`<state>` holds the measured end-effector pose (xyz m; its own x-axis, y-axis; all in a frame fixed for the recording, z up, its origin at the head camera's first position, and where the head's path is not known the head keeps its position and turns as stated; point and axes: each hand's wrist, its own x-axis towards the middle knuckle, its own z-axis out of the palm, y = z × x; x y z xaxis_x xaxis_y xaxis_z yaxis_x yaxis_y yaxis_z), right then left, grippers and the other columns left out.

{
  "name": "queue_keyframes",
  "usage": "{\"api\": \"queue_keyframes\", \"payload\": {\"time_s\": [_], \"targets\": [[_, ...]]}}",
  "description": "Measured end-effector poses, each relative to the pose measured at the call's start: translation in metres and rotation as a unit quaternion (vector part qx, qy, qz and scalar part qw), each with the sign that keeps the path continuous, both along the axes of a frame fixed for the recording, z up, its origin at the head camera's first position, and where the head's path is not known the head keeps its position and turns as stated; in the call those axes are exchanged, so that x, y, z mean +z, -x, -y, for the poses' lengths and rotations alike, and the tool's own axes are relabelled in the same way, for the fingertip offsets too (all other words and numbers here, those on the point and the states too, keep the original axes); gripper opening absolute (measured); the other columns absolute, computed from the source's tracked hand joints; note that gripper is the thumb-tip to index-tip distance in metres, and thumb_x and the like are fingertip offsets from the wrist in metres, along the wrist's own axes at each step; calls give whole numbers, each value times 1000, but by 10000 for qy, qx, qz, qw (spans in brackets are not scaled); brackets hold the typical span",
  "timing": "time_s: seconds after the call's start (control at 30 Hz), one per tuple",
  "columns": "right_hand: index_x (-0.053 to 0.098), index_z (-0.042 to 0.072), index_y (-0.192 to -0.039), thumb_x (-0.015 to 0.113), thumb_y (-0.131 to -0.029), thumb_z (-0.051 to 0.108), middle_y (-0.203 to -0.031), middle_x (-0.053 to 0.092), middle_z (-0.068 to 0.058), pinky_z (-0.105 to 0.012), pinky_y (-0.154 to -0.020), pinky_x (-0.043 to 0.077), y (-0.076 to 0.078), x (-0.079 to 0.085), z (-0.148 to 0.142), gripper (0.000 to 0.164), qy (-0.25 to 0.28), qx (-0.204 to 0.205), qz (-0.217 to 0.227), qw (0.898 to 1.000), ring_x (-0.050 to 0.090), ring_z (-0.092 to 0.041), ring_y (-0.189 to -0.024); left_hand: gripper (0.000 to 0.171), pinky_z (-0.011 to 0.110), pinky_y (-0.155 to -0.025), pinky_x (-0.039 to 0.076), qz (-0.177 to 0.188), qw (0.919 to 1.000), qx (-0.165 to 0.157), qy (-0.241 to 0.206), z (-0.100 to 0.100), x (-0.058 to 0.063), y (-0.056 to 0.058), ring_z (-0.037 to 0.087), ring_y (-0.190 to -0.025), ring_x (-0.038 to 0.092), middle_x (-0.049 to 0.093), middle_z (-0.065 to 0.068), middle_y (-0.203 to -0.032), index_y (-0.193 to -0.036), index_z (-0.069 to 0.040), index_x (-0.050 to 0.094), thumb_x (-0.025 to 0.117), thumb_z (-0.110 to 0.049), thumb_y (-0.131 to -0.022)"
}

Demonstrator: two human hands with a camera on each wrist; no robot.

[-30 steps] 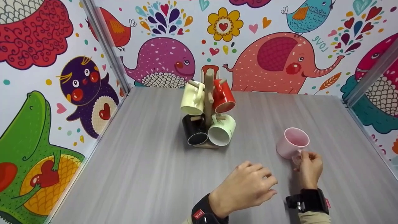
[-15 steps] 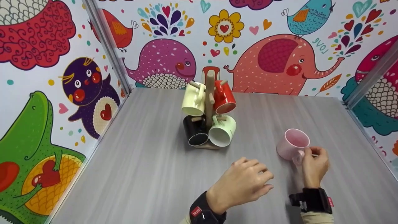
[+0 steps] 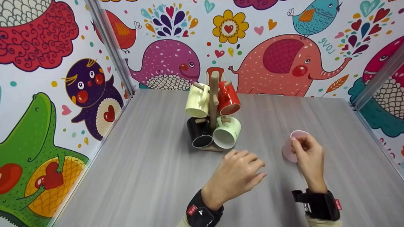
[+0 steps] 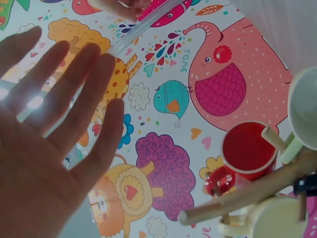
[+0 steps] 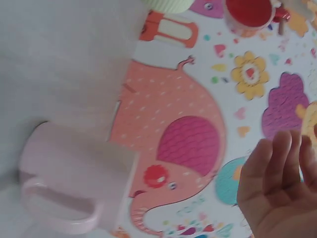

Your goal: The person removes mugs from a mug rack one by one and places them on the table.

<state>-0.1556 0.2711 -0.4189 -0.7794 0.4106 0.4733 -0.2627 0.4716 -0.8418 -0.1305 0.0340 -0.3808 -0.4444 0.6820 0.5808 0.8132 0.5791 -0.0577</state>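
A pink mug (image 3: 288, 153) stands upright on the grey table at the right, its handle (image 5: 62, 215) toward the person. My right hand (image 3: 311, 157) hovers above the near side of that mug, hiding part of its rim. In the right wrist view this hand (image 5: 280, 191) is apart from the mug, fingers loosely bent around nothing. My left hand (image 3: 235, 176) hangs over the middle of the table, holding nothing. Its fingers (image 4: 84, 94) are spread and nearly straight in the left wrist view.
Behind the left hand is a wooden mug rack (image 3: 214, 104). From it hang a cream mug (image 3: 196, 104), a red mug (image 3: 229, 99), a black mug (image 3: 197, 130) and a pale green mug (image 3: 232, 126). Printed panels wall the table at the back and sides.
My right hand has let go of the pink mug's handle and risen over its rim. My left hand has shifted slightly left and away from the person. The mug stays in place.
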Motion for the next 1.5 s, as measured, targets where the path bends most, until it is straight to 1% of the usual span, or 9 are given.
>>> {"api": "queue_keyframes", "payload": {"time_s": [0.23,0.47,0.57,0.7,0.8,0.9,1.0,1.17,1.5], "targets": [[64,-7,-80,69,-88,-11,-66,59,6,-11,-56,44,-5,6,15,10,-680,804,-477,9933,54,-1,-58,16,24,-75,51,55,9991,273,-311,10,-1,9,7,-87,65,71,-10,-94,-98,-21,76,76,-36,-91],[67,1,-80,73,-84,-11,-71,64,5,-12,-60,46,-9,6,23,14,-1204,1255,-397,9840,57,-3,-64,16,26,-73,52,233,9956,456,-786,22,-6,21,11,-81,66,72,-6,-92,-96,-16,76,79,-30,-89],[68,4,-81,75,-82,-10,-74,66,4,-12,-61,46,-10,6,28,15,-1542,1510,-554,9748,58,-3,-66,15,27,-70,51,309,9927,562,-1017,28,-8,26,13,-81,66,72,-5,-90,-95,-15,76,79,-28,-88],[69,5,-83,76,-79,-13,-74,66,4,-13,-62,46,-10,6,34,19,-1909,1978,-948,9568,58,-4,-65,14,29,-67,50,417,9882,738,-1279,34,-10,32,14,-81,67,72,-4,-88,-94,-14,76,80,-26,-88],[70,8,-83,76,-78,-13,-75,65,7,-14,-62,47,-11,6,38,22,-2081,2292,-1069,9448,58,-5,-65,13,32,-67,51,507,9841,858,-1469,39,-11,36,17,-80,68,72,-2,-87,-92,-13,75,81,-24,-87],[70,10,-83,76,-78,-11,-76,64,9,-15,-62,47,-13,5,42,23,-2173,2566,-974,9367,58,-5,-66,12,33,-65,52,614,9796,968,-1652,44,-13,40,18,-78,67,71,-2,-87,-91,-13,74,81,-22,-86],[69,13,-84,76,-80,-8,-78,64,12,-18,-63,49,-14,3,45,23,-2228,2805,-702,9310,59,-4,-68,12,34,-64,52,759,9745,1087,-1812,49,-15,43,18,-78,67,71,-2,-88,-90,-12,74,81,-21,-86],[69,17,-85,76,-85,-1,-81,65,14,-26,-64,53,-15,1,48,19,-2415,3043,-361,9207,61,-3,-72,11,34,-62,51,910,9682,1212,-1989,54,-20,48,17,-76,66,72,-3,-87,-89,-12,74,81,-20,-87],[69,19,-85,76,-87,3,-82,64,16,-31,-64,53,-14,-1,48,18,-2445,3124,-187,9178,61,-3,-75,10,34,-63,51,892,9651,1330,-2071,56,-21,51,16,-75,66,71,-5,-85,-88,-13,73,80,-19,-87]]}}
